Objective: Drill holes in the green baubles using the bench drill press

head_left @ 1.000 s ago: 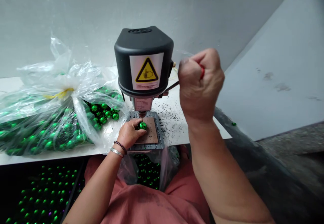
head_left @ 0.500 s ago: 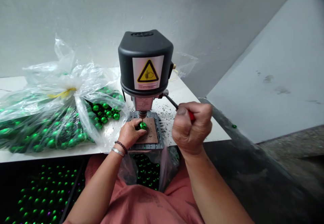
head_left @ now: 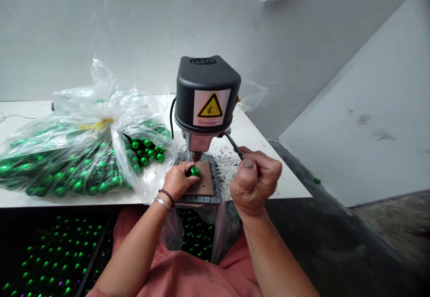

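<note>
A small black bench drill (head_left: 206, 93) with a yellow warning label stands on the white table (head_left: 265, 140). My left hand (head_left: 178, 180) pinches a shiny green ball (head_left: 194, 171) on the brown pad of the drill's base plate (head_left: 204, 185), right under the drill bit. My right hand (head_left: 255, 182) is closed in a fist round the drill's feed lever (head_left: 234, 146), pulled low beside the base.
A clear plastic bag (head_left: 80, 153) full of green balls lies left of the drill. Another bag (head_left: 198, 234) with green balls hangs below the table edge at my lap, and a dark tray (head_left: 50, 256) of balls sits lower left. Dark shavings speckle the table beside the drill.
My right hand has pulled the lever from up beside the drill head down to the base's level. The left hand has kept the ball under the bit. The view shifted slightly.
</note>
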`<action>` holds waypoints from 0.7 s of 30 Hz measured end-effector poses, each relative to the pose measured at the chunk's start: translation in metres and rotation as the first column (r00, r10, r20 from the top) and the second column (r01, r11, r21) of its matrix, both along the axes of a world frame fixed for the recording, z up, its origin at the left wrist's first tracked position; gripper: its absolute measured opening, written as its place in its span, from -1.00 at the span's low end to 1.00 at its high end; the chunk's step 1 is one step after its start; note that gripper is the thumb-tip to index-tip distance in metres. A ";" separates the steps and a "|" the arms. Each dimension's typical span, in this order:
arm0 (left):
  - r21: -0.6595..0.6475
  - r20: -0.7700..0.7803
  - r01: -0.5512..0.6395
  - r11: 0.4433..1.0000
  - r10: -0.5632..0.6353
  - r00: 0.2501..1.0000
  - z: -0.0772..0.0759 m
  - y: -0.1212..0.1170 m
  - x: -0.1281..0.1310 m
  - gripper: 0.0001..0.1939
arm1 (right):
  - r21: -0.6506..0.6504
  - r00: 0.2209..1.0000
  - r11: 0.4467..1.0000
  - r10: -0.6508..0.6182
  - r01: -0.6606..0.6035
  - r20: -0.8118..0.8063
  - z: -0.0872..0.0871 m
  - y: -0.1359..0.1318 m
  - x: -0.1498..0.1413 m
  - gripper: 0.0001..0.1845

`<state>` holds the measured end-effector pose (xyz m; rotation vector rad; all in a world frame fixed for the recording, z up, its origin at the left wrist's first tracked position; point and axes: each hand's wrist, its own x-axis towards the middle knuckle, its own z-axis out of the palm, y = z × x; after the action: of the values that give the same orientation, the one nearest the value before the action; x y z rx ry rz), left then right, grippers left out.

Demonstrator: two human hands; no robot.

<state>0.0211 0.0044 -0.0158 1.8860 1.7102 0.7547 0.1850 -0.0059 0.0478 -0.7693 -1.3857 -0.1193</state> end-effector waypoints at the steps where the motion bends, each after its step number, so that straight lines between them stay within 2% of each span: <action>1: -0.003 0.000 -0.006 1.000 0.006 1.000 0.001 0.000 0.000 -0.62 | 0.000 1.000 1.000 -0.003 0.003 0.000 -0.001 0.000 0.000 -0.85; 7: -0.004 -0.005 -0.008 1.000 0.008 1.000 0.003 -0.002 0.001 -0.64 | -0.021 0.999 1.000 0.000 0.001 0.033 -0.016 -0.003 -0.001 -0.86; 10: -0.005 -0.007 -0.010 1.000 0.010 1.000 0.003 -0.002 0.002 -0.66 | -0.016 1.000 1.000 -0.023 0.023 0.011 -0.009 -0.002 -0.001 -0.90; 12: -0.006 -0.003 -0.021 1.000 0.021 1.000 0.002 -0.001 0.002 -0.66 | -0.010 0.996 0.996 -0.086 0.086 0.004 0.009 0.002 -0.001 -0.93; 14: -0.001 0.012 -0.026 1.000 0.026 1.000 0.002 -0.002 0.003 -0.65 | -0.023 0.977 0.977 -0.210 0.211 0.036 0.035 0.010 0.000 -0.87; 15: 0.001 0.025 -0.032 0.999 0.032 0.999 0.003 -0.003 0.003 -0.65 | -0.043 0.971 0.971 -0.233 0.235 0.050 0.048 0.015 0.000 -0.83; 18: -0.026 0.052 -0.039 0.999 0.040 0.998 0.009 -0.014 0.000 -0.66 | -0.155 0.977 0.965 -0.205 0.213 0.066 0.082 0.030 0.000 -0.71; 21: -0.114 0.098 0.115 0.987 -0.104 0.990 0.022 -0.032 -0.008 -0.61 | -0.272 0.985 0.946 -0.167 0.174 0.047 0.096 0.041 -0.001 -0.70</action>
<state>0.0135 -0.0277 0.0067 1.8198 1.5467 0.6703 0.1839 0.0352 0.1436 -1.1246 -1.3723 -0.0706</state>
